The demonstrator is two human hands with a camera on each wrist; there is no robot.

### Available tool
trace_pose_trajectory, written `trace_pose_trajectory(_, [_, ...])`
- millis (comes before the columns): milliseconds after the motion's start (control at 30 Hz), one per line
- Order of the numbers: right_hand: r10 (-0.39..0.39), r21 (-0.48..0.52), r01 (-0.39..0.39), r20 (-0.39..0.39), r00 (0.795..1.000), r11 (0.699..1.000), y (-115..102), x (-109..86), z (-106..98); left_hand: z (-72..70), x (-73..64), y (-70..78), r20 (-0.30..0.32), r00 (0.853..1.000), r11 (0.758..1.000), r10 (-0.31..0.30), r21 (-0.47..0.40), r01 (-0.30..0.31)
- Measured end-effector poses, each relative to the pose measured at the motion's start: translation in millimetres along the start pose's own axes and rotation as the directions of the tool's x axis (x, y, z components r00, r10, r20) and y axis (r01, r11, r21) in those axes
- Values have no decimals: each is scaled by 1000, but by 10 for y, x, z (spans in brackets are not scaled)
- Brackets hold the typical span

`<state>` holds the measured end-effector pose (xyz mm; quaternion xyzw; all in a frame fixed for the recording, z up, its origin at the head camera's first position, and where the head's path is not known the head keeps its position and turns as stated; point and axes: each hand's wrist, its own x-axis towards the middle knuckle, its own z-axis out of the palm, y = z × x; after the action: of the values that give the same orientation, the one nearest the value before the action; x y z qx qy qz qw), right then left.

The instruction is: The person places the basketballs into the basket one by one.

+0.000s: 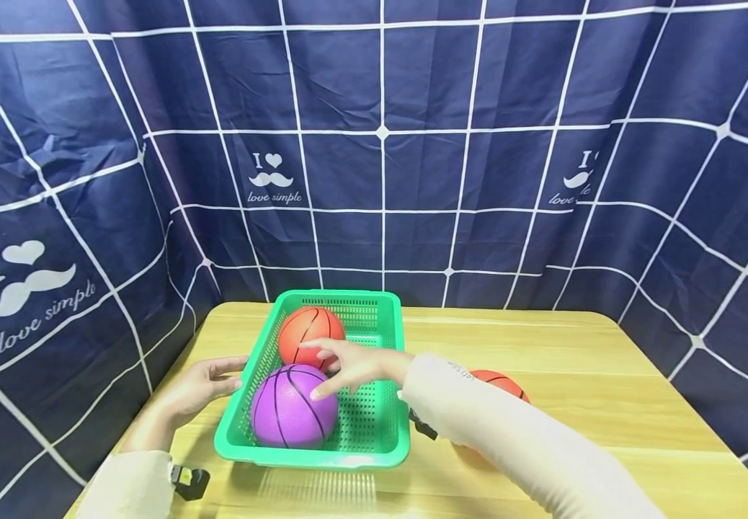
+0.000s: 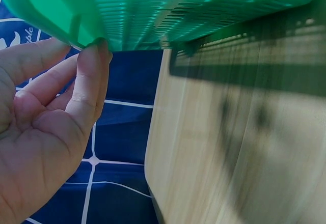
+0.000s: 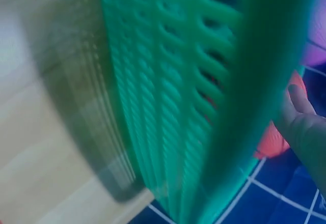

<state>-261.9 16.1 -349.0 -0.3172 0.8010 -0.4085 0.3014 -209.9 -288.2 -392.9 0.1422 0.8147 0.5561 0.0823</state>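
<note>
L hand (image 1: 194, 391): fingers nearly straight, tips touching basket (image 1: 312, 458) rim.
R hand (image 1: 351, 365): spread open over purple ball (image 1: 288, 418) & orange ball (image 1: 300, 331) in basket; contact unclear.
2nd orange ball (image 1: 505, 381): right of R hand, mostly hid by sleeve (image 1: 519, 440).
R wrist cam: hand partly cut off.

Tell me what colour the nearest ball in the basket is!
Purple with dark lines; that ball shows best in the head view.

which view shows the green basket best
The head view: it shows most of the green basket, rim and inside. The left wrist view catches only part of its slotted outside, the right wrist view a slotted side up close, its rim blurred.
</note>
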Motion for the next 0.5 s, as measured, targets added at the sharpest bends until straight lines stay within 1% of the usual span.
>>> trace_pose_trajectory(133, [-29,16,30,-39,999,999,-62,-89,-151,1,0,0,2,1000,1000,4,6,-4])
trace_pose_trajectory(267, [-109,23,111,-82,991,994,-80,-174,-305,2,2,1,6,1000,1000,17,11,-17])
trace_pose_trajectory(367, [-196,29,200,-114,974,979,-83,-243,-413,3,3,-2,6,1000,1000,18,11,-18])
trace_pose_trajectory(500, [-300,-2,305,-176,937,952,-69,-347,-532,7,4,-10,6,1000,1000,16,8,-16])
